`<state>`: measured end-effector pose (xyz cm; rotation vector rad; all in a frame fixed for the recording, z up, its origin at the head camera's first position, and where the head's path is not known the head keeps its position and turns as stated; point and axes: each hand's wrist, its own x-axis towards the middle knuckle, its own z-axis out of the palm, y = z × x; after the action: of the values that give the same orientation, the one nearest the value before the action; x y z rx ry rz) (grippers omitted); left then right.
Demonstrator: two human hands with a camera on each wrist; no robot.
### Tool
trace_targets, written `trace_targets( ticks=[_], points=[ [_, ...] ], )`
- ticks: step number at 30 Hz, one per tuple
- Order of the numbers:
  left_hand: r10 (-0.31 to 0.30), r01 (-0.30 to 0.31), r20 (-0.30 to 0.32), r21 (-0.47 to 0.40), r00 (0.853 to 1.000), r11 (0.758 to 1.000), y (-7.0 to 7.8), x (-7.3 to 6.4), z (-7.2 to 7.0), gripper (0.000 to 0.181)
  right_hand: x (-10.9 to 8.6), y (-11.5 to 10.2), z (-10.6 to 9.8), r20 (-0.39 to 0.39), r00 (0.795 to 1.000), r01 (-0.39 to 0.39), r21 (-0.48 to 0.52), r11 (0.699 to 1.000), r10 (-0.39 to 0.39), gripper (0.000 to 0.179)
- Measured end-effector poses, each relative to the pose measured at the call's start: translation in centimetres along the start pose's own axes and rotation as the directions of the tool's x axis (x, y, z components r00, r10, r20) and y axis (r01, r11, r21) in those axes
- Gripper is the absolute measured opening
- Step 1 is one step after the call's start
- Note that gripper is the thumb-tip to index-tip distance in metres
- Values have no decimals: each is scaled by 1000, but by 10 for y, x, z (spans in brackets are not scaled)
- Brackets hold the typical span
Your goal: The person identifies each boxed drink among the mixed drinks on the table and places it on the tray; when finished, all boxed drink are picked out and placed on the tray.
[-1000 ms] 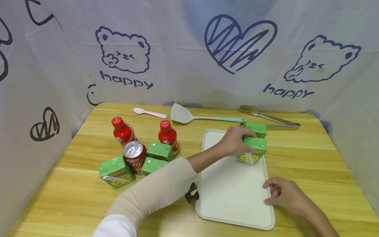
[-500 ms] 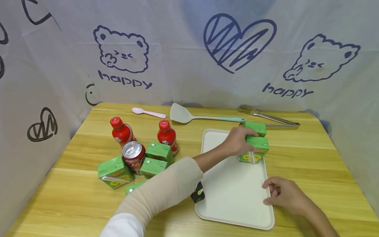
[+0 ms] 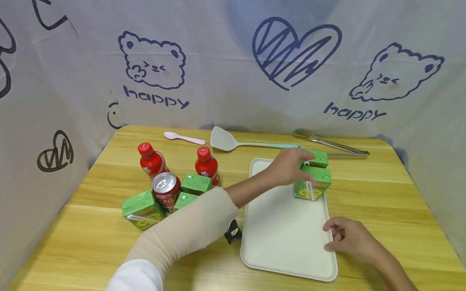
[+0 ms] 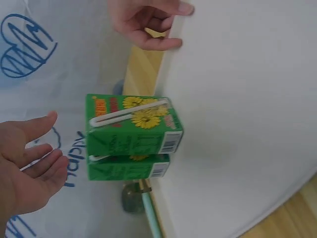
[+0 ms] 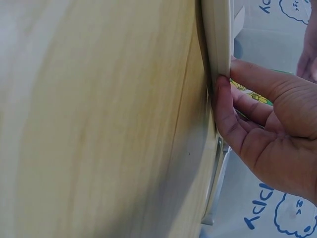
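Observation:
Two green drink cartons with straws stand one behind the other at the far right of the cream tray [image 3: 284, 242]. The front carton [image 3: 313, 184] shows yellow flowers; the rear carton [image 3: 317, 159] is partly hidden by my left hand [image 3: 291, 166]. In the left wrist view, my left hand [image 4: 34, 168] has its fingers spread, and a gap separates it from the front carton [image 4: 131, 124]. My right hand [image 3: 351, 239] holds the tray's right rim. In the right wrist view its thumb and a finger pinch the tray edge [image 5: 218, 34].
Left of the tray stand two red bottles [image 3: 206, 163], a red can [image 3: 166, 192] and several green cartons [image 3: 143, 208]. Along the back lie a pink spoon [image 3: 184, 139], a spatula [image 3: 223, 139] and metal tongs [image 3: 338, 145]. A printed cloth [image 3: 225, 81] hangs behind.
The front carton has shifted slightly right on the tray. My left hand has come off it and drawn slightly up and left. My right hand stays at the rim.

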<state>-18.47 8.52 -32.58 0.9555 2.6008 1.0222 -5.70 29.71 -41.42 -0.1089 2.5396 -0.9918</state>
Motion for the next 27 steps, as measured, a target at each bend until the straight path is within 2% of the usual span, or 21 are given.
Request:
trace_targets(
  ticks=[3, 8, 12, 17, 22, 27],
  points=[
    [3, -3, -2, -74, 1000, 997, 2, -10, -17, 56, -1, 0, 0, 0, 1000, -3, 14, 1000, 3, 40],
    [26, -27, -13, -132, 1000, 991, 2, -34, -44, 52, -1, 0, 0, -1, 1000, -12, 22, 1000, 12, 40],
    [19, -24, -29, -157, 999, 987, -6, -56, -62, 49, 0, 0, 1, 0, 1000, -14, 20, 1000, 14, 40],
    [7, -26, -93, -202, 996, 979, -18, -89, -83, 46, 1, 1, 1, 3, 1000, -17, 21, 1000, 17, 41],
    [-30, 0, -144, -203, 989, 979, -33, -125, -102, 47, 1, 1, 1, 1, 999, -33, 10, 999, 33, 41],
    [-108, 75, -181, -182, 978, 981, -50, -163, -119, 49, 2, 1, 1, 2, 1000, -28, 7, 1000, 28, 42]
  ],
)
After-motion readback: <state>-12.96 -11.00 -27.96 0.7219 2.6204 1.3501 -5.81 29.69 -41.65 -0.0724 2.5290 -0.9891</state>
